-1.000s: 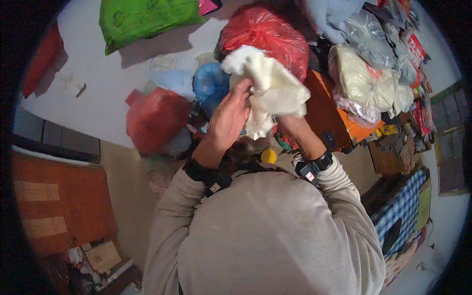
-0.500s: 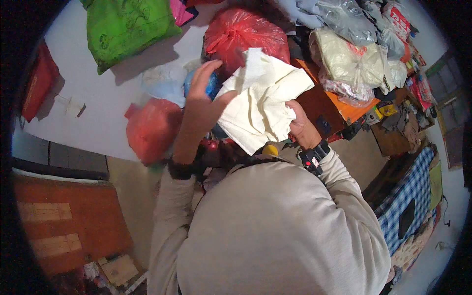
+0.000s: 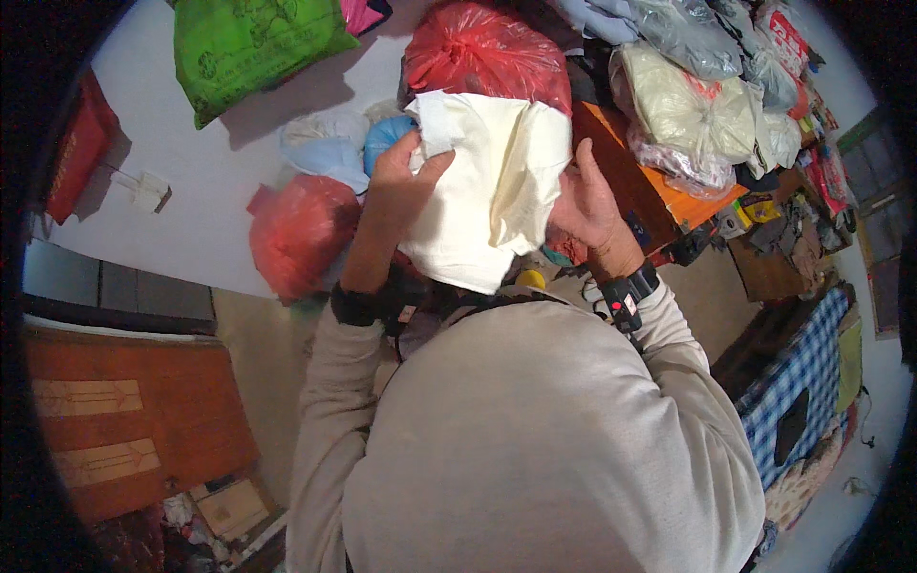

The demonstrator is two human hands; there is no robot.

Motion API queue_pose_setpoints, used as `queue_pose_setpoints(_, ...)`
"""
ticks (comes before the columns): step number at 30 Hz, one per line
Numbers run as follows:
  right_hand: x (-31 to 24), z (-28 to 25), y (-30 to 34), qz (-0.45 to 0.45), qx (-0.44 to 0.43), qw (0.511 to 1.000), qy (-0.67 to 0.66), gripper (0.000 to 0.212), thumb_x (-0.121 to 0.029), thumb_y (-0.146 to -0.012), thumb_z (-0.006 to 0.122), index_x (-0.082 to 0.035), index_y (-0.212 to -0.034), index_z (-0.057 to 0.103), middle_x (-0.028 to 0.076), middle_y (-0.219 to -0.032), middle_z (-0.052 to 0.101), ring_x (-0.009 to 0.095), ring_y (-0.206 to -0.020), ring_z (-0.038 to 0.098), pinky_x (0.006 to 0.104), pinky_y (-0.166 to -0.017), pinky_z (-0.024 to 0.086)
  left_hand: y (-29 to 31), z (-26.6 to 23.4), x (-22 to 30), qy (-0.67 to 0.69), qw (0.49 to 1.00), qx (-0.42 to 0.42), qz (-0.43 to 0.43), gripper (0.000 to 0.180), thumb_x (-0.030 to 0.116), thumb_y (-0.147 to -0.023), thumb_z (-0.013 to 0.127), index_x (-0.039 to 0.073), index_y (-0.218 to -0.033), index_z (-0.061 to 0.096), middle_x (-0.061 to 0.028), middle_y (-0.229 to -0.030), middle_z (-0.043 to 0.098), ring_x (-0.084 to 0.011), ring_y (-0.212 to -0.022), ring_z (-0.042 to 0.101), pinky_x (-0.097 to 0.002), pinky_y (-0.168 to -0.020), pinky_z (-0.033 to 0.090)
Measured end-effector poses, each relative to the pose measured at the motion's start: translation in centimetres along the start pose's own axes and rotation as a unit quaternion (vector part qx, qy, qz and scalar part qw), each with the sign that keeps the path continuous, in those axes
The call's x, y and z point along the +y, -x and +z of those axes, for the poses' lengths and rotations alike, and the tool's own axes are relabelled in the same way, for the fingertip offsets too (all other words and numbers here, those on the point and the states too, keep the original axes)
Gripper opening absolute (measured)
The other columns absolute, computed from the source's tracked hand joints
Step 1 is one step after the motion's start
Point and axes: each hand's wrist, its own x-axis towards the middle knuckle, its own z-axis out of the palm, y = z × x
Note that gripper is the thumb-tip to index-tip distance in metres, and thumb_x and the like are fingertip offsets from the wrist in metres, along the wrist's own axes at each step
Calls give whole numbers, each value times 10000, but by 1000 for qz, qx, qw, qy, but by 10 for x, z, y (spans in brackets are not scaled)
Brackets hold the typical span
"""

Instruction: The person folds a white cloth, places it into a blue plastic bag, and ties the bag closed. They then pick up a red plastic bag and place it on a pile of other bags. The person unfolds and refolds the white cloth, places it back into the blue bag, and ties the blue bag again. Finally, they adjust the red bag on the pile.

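A cream-coloured cloth is spread in front of my chest, with folds along its right side. My left hand pinches its left edge, the thumb on the front and the fingers partly hidden. On the other side my right hand is at the cloth's right edge. Its thumb stands up away from the fabric, and its fingers partly disappear behind the cloth. Just beyond the cloth sits a tied red plastic bag. A smaller red bag lies left of my left forearm, near a blue bundle.
A green bag is at the far left. Pale plastic bags are piled on an orange-brown wooden box at right. A bed with a blue checked cover stands at the lower right, a brown wooden panel at the lower left.
My left hand has come down onto the cloth's left edge from being raised and spread. The cloth is flatter and hangs straighter; my right thumb has lifted off it.
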Motion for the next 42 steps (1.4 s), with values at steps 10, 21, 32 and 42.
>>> queue_pose_setpoints(10, -14, 15, -4, -8, 128, 945, 300, 456, -183, -872, 619, 0, -1265, 478, 102, -1206, 574, 212, -1094, 566, 336, -927, 456, 7, 7, 4, -67, 987, -50, 140, 316, 187, -868, 566, -2, -1121, 575, -171, -987, 643, -270, -896, 613, -325, -812, 458)
queue_pose_setpoints(21, -60, 1, 8, -34, 154, 935, 318, 501, -162, -840, 656, -10, -1280, 472, 91, -1177, 589, 212, -1041, 591, 338, -897, 472, 16, -1, 6, 165, 972, 94, -139, 365, 305, -968, 431, -2, -1127, 545, -69, -1028, 605, -169, -939, 562, -302, -812, 449)
queue_pose_setpoints(32, -85, -31, -3, -109, 159, 961, 199, 501, -158, -880, 603, -6, -1322, 421, 139, -1275, 524, 261, -1140, 532, 384, -988, 421, 7, -16, -29, 591, 799, 22, -112, 378, 293, -1006, 286, -7, -1209, 394, -224, -1132, 567, -320, -1036, 582, -443, -915, 470)
queue_pose_setpoints(42, -88, -72, -9, -228, 69, 901, 363, 447, -240, -948, 504, 68, -1265, 433, 214, -1244, 532, 303, -1156, 518, 420, -1004, 419, 10, -26, -51, 589, 799, 51, -107, 426, 357, -1002, 268, 5, -1199, 407, -253, -1148, 557, -386, -1114, 537, -512, -922, 456)
